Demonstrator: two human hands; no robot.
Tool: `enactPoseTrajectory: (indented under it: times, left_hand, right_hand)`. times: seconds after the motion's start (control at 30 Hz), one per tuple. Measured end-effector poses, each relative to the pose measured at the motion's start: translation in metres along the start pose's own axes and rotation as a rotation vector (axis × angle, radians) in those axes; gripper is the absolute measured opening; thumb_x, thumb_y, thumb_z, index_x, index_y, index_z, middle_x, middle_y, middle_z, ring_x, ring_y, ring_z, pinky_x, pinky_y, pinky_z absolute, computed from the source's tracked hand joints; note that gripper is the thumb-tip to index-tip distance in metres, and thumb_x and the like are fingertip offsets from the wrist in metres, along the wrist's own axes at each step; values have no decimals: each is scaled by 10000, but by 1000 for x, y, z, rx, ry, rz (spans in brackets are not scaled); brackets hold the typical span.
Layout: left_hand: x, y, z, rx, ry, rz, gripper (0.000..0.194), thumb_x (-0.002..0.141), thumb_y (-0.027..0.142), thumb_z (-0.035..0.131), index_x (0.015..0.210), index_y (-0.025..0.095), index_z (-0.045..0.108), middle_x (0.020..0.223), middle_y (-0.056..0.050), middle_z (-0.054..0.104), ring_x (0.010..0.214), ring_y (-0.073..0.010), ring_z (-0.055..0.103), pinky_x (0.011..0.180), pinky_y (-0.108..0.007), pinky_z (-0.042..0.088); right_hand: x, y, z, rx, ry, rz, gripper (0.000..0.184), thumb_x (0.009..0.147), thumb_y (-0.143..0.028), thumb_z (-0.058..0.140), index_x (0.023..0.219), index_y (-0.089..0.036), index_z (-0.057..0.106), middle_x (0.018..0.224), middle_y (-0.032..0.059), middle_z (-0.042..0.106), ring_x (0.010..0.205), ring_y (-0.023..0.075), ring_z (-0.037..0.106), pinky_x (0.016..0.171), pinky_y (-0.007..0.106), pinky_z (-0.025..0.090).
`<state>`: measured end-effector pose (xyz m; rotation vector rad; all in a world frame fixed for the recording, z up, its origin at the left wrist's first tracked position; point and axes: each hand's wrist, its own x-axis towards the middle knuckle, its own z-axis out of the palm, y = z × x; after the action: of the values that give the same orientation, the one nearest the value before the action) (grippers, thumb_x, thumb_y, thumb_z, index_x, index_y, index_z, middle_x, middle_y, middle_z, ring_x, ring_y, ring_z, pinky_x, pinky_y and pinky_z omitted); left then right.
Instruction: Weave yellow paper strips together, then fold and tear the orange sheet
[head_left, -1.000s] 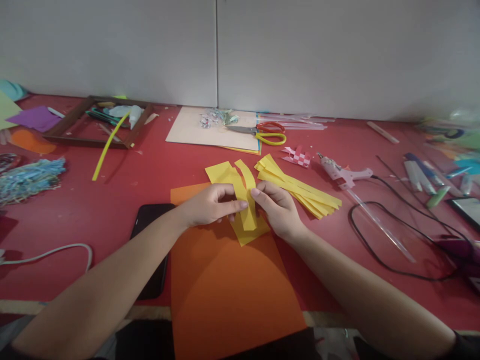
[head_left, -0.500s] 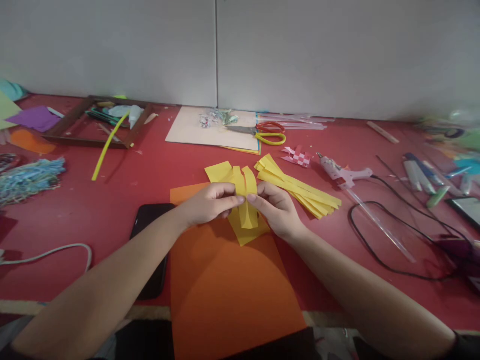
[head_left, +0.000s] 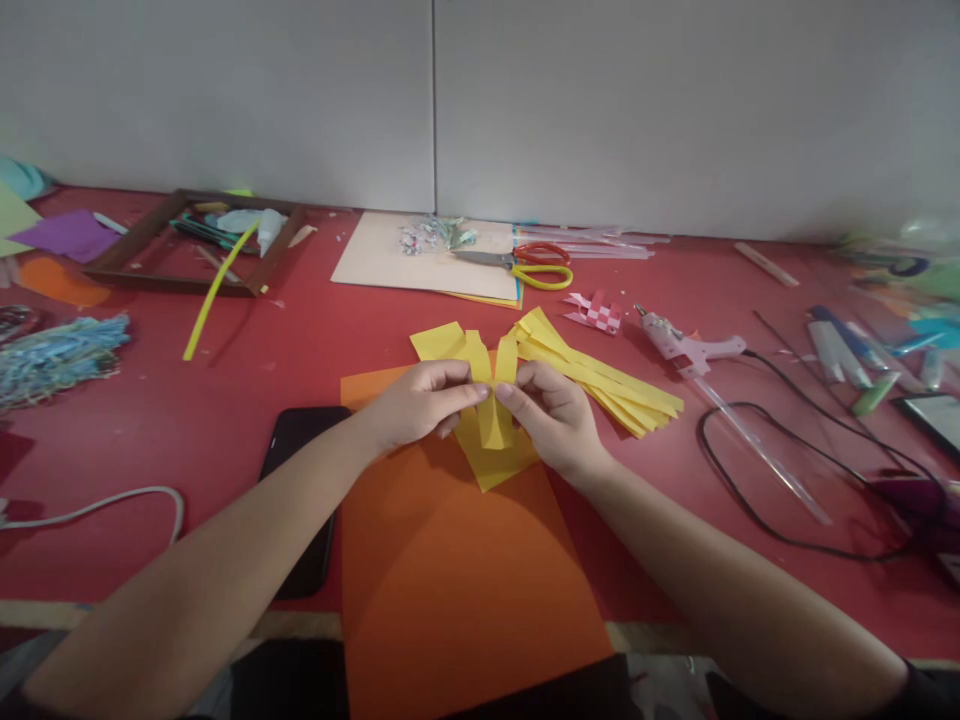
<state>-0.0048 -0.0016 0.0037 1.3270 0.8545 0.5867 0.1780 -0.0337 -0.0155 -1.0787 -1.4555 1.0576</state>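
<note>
Between my two hands is a yellow paper strip (head_left: 495,428), bent so that its two ends stand up side by side with a gap between them. My left hand (head_left: 429,402) is closed, its thumb and fingers pinching the left side. Pinching the right side is my right hand (head_left: 551,408), with thumb and fingertips together. Beneath lies a yellow paper piece (head_left: 487,472) on an orange sheet (head_left: 465,580). A fanned pile of yellow paper strips (head_left: 600,380) rests just beyond my right hand. The fingers partly cover the strip's middle.
A black phone (head_left: 307,500) lies under my left forearm. At the back are scissors (head_left: 544,265) on a pale sheet (head_left: 375,250) and a brown frame (head_left: 180,285) with oddments. To the right sit a woven pink paper fish (head_left: 598,312) and a glue gun (head_left: 686,348) with a black cord.
The strip's upright ends have spread apart, leaving a wider gap at the top. Its lower part has risen slightly. Both hands stay almost in place.
</note>
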Motion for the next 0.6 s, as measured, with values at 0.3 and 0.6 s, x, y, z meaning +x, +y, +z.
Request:
enactPoseTrajectory:
  times: [0.3,0.6]
  left_hand:
    - [1,-1,-2,29,21,-20,323,851,410,666,711,169,502,594,75,419,426,-41,476,441,-206,311]
    - [-8,3,-3,209,-94,-134,435,869,604,594,767,182,559,576,33,531,464,-72,423,429,-215,285]
  right_hand:
    - [-2,2,-1,-51,49,-33,372,885,-463,645,675,-217,461,556,-64,385,489,85,337,460,245,271]
    - [-1,4,-3,-37,64,5,408,850,-530,667,678,-214,474,571,-58,382,510,89,332,470,245,288]
